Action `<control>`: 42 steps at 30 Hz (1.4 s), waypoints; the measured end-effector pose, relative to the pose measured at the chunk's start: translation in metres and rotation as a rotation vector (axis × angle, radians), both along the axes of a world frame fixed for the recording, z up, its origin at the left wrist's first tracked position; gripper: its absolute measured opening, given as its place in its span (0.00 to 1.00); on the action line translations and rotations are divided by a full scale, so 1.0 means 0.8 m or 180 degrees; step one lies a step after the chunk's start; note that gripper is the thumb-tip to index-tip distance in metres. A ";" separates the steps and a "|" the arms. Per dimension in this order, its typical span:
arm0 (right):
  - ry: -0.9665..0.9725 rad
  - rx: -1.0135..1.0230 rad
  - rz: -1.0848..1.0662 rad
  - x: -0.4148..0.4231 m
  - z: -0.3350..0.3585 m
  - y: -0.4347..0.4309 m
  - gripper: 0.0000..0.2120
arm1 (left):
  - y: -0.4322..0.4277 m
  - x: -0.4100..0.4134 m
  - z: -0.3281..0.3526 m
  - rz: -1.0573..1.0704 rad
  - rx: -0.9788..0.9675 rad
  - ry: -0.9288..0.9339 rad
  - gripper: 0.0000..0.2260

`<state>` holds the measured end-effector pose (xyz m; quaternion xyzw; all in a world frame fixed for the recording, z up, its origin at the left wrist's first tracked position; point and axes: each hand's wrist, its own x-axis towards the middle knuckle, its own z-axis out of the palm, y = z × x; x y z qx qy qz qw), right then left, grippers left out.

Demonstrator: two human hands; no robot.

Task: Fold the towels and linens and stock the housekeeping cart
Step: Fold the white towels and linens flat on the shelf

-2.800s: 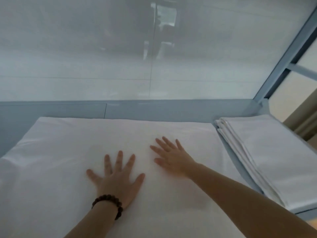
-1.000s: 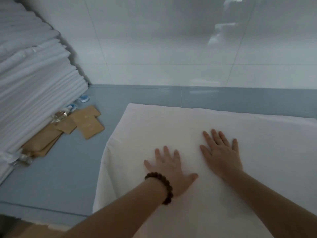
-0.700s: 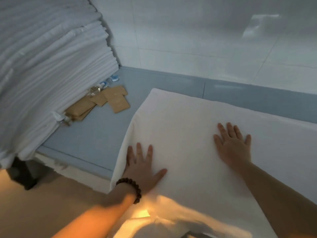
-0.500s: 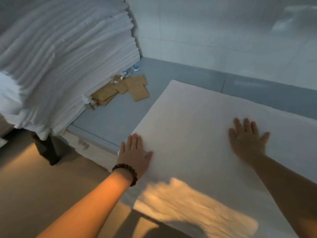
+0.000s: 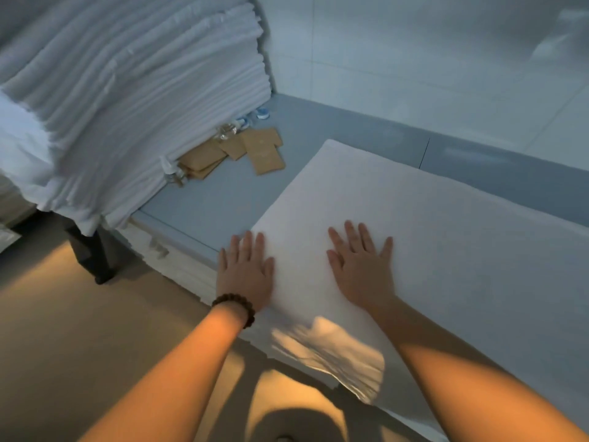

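Both hands lie flat, fingers spread and grasping nothing, on a white folded linen sheet (image 5: pixel 430 237) spread over the grey-blue tabletop (image 5: pixel 216 202): left hand (image 5: pixel 245 272) at its left edge, right hand (image 5: pixel 360 266) further in. A tall stack of white folded towels (image 5: pixel 134 100) stands to the left.

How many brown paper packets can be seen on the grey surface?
At least 4: one brown packet lying nearest the spread white sheet, one behind it, one left of those, and one tucked under the towel stack. More may be hidden beneath.
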<state>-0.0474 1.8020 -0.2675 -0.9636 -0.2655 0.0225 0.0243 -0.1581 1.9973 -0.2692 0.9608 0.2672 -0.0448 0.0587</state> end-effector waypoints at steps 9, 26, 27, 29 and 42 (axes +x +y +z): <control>0.0124 0.0399 0.0057 0.004 0.004 -0.004 0.23 | -0.114 0.033 0.003 -0.0800 -0.0137 -0.0094 0.29; 0.0273 -0.0169 -0.1944 -0.050 0.026 -0.300 0.27 | -0.234 0.051 0.020 -0.1782 -0.0336 -0.0139 0.28; 0.0232 -0.0212 -0.1864 -0.062 0.024 -0.299 0.28 | -0.249 0.053 0.017 -0.2053 -0.0320 -0.0140 0.27; 0.0345 -0.0306 -0.1776 -0.075 0.018 -0.300 0.29 | -0.271 0.060 0.010 -0.2310 -0.0219 0.0040 0.28; 0.0284 -0.0010 -0.1324 0.031 0.021 -0.256 0.26 | -0.288 0.151 -0.011 -0.1615 -0.0054 0.0152 0.32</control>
